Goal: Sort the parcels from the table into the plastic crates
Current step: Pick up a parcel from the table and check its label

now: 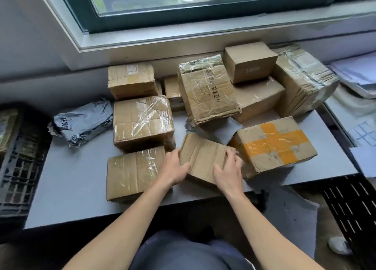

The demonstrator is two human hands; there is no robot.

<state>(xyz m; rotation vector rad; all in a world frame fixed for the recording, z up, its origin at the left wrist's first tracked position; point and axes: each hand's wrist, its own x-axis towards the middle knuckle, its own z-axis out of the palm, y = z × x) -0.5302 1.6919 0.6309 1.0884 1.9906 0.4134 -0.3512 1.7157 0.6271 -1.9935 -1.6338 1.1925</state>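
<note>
Parcel update: small brown cardboard parcel [203, 158] was near the front edge of the grey table [71, 178], left hand [175, 168] gripping its left side and right hand [228, 169] gripping its right. Orange-taped cardboard box [274, 145] sat just beside it, toward the right edge.

parcel-sorting room | taped parcels [142, 123] on grey table [71, 178] | black crates [354, 204] | window [203, 3]

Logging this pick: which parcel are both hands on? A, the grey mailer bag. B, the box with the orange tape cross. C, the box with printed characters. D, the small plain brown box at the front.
D: the left hand and right hand grip the small brown box by its sides.
</note>
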